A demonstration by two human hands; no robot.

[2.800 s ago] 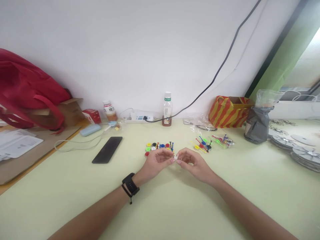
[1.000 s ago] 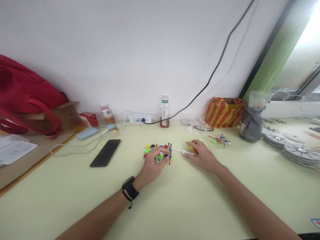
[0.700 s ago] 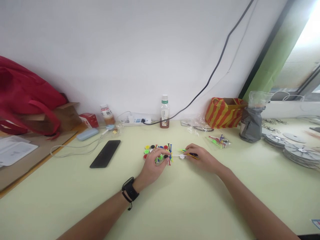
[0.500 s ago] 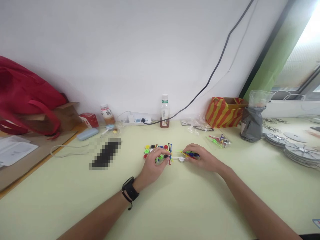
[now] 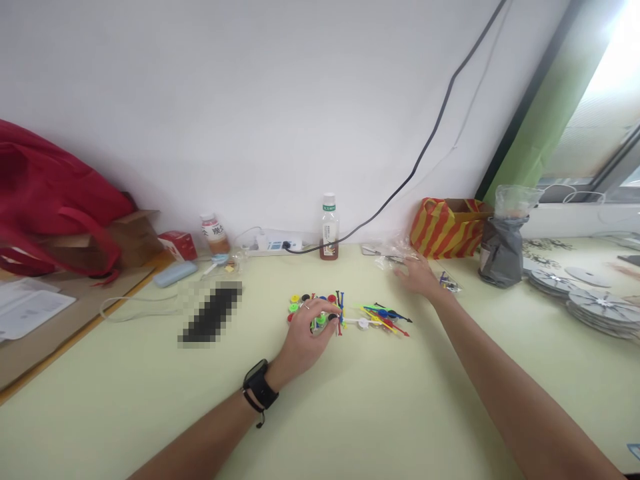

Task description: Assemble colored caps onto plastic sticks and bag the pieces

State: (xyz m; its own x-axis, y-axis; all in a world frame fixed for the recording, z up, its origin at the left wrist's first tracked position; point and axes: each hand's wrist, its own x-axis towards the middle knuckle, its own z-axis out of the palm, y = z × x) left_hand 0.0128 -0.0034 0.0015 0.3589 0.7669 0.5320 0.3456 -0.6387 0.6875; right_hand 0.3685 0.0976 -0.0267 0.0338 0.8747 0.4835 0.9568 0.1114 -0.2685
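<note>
My left hand [image 5: 309, 331] rests over a cluster of small coloured plastic discs [image 5: 295, 299], its fingers curved and thumb apart from the fingertips. Several small blue, red and yellow pegs [image 5: 341, 307] stick out beside those fingertips. To the right lies a fan of coloured plastic arrows [image 5: 395, 320], with a white arrow [image 5: 363, 323] pointing left from it. My right hand [image 5: 420, 275] reaches further back, fingers apart, at the edge of crumpled clear plastic bags [image 5: 387, 257]. Its fingertips are blurred, and I cannot tell whether they touch the plastic. Behind its wrist shows a bag of small parts [image 5: 450, 283].
A drink bottle [image 5: 329, 230] and a power strip [image 5: 275, 241] stand by the wall. A striped bag [image 5: 445, 227], a grey bag [image 5: 501, 250] and stacked grey discs [image 5: 603, 307] are at right. At left are a second bottle [image 5: 215, 235], a blue case [image 5: 175, 274] and a red backpack [image 5: 60, 173].
My right hand has let go of the coloured arrows, which now lie spread on the table, and has moved back and right towards the clear bags. My left hand has stayed in place.
</note>
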